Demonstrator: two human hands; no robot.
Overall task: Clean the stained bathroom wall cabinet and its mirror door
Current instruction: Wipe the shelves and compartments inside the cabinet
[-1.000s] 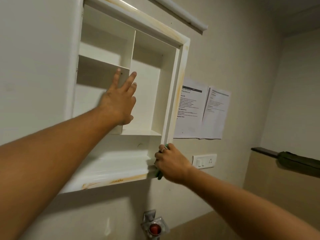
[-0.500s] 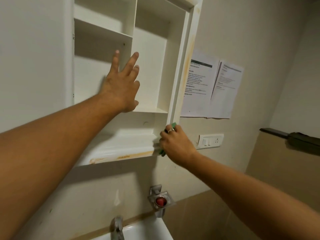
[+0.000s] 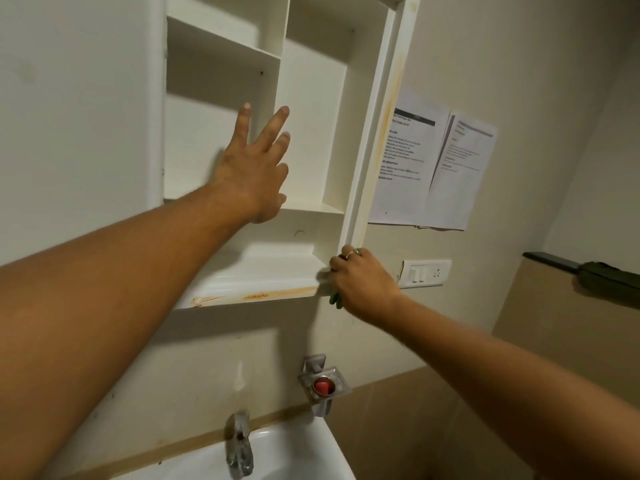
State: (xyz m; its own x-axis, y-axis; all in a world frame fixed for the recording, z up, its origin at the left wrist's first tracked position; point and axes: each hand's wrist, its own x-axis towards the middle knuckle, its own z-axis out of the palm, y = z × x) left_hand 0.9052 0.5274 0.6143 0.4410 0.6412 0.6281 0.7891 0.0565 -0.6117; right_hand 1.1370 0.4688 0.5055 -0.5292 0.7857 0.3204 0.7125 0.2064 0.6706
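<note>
White open-shelved wall cabinet (image 3: 311, 133), mounted above the white basin (image 3: 294, 452), shows orange stains on right frame (image 3: 391, 109) and bottom ledge (image 3: 277, 294), cleaning judged barely begun; left hand (image 3: 252, 174) spread, right hand (image 3: 360, 285) gripping green cloth (image 3: 335, 299).

Left hand (image 3: 254, 171) inside cabinet (image 3: 375, 133). Right hand (image 3: 360, 284) at cabinet's lower right corner; papers (image 3: 426, 168) up-right of it, switch plate (image 3: 426, 272) just right, tap (image 3: 239, 448) below.

beige wall (image 3: 502, 46) | two papers (image 3: 433, 168) | switch plate (image 3: 426, 273) | white basin (image 3: 294, 452) | tap (image 3: 239, 445), perhaps steel
</note>
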